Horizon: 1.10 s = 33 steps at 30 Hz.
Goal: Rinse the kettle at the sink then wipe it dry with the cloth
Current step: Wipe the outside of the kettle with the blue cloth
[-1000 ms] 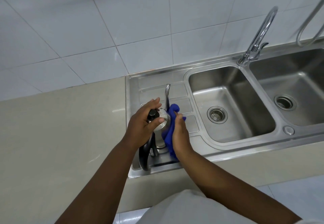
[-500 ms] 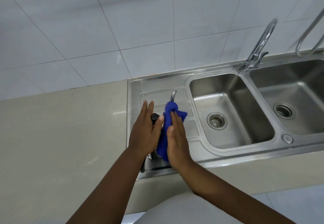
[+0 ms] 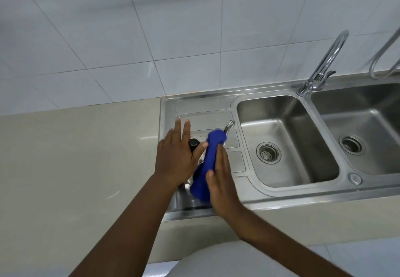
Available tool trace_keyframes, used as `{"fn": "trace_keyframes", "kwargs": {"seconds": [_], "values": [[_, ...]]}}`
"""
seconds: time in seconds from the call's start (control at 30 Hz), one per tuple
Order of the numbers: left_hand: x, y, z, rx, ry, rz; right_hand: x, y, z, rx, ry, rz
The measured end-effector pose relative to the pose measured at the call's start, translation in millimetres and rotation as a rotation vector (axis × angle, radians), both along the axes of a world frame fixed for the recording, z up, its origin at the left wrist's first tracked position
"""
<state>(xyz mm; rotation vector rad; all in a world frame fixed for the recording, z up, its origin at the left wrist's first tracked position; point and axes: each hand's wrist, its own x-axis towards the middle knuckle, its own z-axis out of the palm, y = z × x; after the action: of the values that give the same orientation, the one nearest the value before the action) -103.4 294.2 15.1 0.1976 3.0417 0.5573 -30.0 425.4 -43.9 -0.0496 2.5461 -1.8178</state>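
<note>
While the left hand [image 3: 175, 157] lies flat, fingers spread, on the steel kettle's [image 3: 200, 140] black-knobbed lid, it grips nothing. The right hand [image 3: 220, 177], fingers straight, presses the blue cloth [image 3: 207, 164] against its side on the stainless sink drainboard [image 3: 205, 112].

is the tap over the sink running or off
Off, as far as the view shows: no stream falls from the tap and the basin below it holds no pooled water. Its spout tip lies out of frame.

Kettle [image 3: 200, 146] apparently on drainboard [image 3: 201, 105], left of sink basin [image 3: 287, 114]
</note>
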Motion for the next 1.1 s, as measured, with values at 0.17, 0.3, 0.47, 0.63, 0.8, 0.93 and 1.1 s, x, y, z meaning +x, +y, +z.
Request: {"fn": "trace_keyframes", "kwargs": {"seconds": [0.17,0.3,0.47,0.63,0.8,0.93,1.1], "values": [[7.0,6.0,0.8,0.214,-0.063,0.037,40.6,-14.6,-16.4,0.157,0.079,0.066],[8.4,2.0,4.6,0.285,-0.031,-0.039,-1.8,-6.6,13.2,0.126,0.192,0.018],[-0.8,-3.4,3.1,0.232,0.019,-0.236,-62.4,11.0,49.3,-0.089,-0.061,-0.02],[-8.0,-2.0,2.7,0.042,0.065,-0.194,-54.5,5.2,34.3,-0.168,-0.145,-0.127],[3.6,12.3,0.9,0.03,-0.03,0.097,5.5,-24.4,12.9,-0.097,-0.037,-0.184],[8.9,11.1,-4.2,0.185,0.039,0.05,32.8,-35.8,18.7,-0.04,0.016,-0.09],[8.7,2.9,-3.2,0.291,0.077,-0.046,-33.4,-14.5,61.1,-0.088,-0.145,-0.041]]}}
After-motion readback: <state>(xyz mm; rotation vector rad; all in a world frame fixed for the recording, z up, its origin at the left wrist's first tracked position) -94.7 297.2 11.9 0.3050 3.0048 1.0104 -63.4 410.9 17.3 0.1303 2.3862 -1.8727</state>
